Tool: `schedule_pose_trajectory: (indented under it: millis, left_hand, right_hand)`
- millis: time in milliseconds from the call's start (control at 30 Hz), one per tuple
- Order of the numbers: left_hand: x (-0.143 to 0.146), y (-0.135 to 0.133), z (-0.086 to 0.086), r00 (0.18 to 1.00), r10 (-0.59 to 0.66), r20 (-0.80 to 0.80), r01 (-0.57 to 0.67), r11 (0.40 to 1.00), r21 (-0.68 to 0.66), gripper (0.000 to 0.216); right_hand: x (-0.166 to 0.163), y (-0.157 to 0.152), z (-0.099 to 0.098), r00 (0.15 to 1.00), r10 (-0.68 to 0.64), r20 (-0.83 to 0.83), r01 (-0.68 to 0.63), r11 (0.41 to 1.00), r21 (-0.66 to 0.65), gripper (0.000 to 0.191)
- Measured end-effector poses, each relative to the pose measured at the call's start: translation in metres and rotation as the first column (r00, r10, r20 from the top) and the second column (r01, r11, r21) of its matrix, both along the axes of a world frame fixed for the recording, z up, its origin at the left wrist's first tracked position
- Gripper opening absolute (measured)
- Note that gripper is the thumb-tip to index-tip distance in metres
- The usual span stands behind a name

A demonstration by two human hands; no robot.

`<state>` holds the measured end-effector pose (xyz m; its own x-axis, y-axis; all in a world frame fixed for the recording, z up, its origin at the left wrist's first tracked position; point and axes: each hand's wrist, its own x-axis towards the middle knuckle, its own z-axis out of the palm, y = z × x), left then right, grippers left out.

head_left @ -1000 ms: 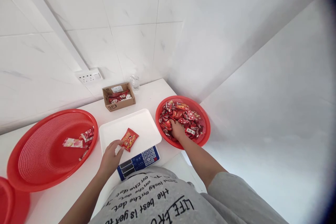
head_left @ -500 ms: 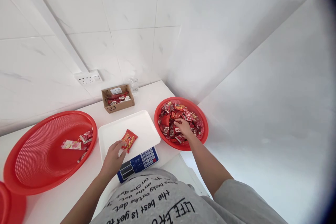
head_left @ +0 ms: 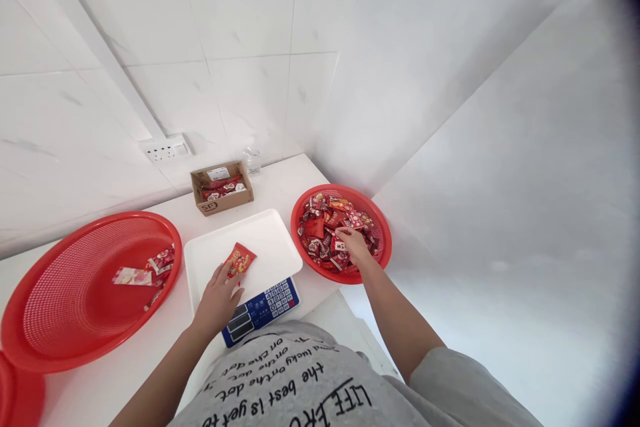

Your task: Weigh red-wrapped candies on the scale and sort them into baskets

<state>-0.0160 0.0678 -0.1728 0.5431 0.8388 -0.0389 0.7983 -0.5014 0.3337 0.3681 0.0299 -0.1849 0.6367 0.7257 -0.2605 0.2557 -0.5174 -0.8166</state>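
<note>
On the white tray [head_left: 273, 230] of a weighing scale lies a red snack packet [head_left: 243, 256] with yellow print. My left hand [head_left: 218, 297] rests over its lower left part, fingers spread and touching it, partly covering it. To the right, a round red basket [head_left: 387, 250] holds a heap of small red wrapped packets [head_left: 320, 240]. My right hand [head_left: 356, 245] reaches into that heap, thumb and fingers pinched together at a packet with white print [head_left: 339, 245]. The hand hides part of what it grips.
A large red mesh basket [head_left: 70, 293] with several packets at its right side stands on the left. Another red container [head_left: 20, 390] shows at the lower left. Behind the scale are a cardboard box [head_left: 230, 200] of packets and a clear plastic cup [head_left: 252, 161]. The scale's blue keypad [head_left: 280, 298] faces me.
My left hand has slid further over the packet on the tray, and its fingers now lie flatter. My right hand stays in the basket, its fingertips closer together. The view has shifted slightly.
</note>
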Motion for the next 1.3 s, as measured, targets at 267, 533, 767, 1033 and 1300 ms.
schedule_pose_trajectory:
  millis: [267,533,767,1033,1300]
  left_hand:
    - [-0.015,0.005,-0.004,0.999,0.027,0.036,-0.028,0.999,0.026,0.038]
    - [-0.016,-0.002,-0.006,0.986,0.075,0.149,-0.081,0.996,0.029,0.036]
    - [-0.019,-0.005,0.008,0.964,0.11,0.242,-0.12,0.992,0.026,0.035]
    - [0.019,-0.013,0.038,0.859,0.247,0.449,-0.154,0.96,-0.233,0.032]
    - [0.053,-0.029,0.06,0.557,0.71,0.43,0.056,0.485,-0.873,0.044]
  right_hand:
    - [-0.017,-0.001,-0.008,0.926,0.259,0.276,-0.194,0.951,-0.243,0.052]
    - [-0.031,0.008,-0.016,0.877,0.36,0.319,-0.246,0.906,-0.345,0.038]
    - [-0.018,0.001,0.001,0.958,0.116,0.26,-0.075,0.984,-0.163,0.035]
    - [-0.058,-0.003,0.054,0.917,0.18,-0.355,-0.113,0.973,0.201,0.044]
    - [-0.151,-0.001,0.067,0.741,0.546,-0.392,-0.47,0.837,0.279,0.032]
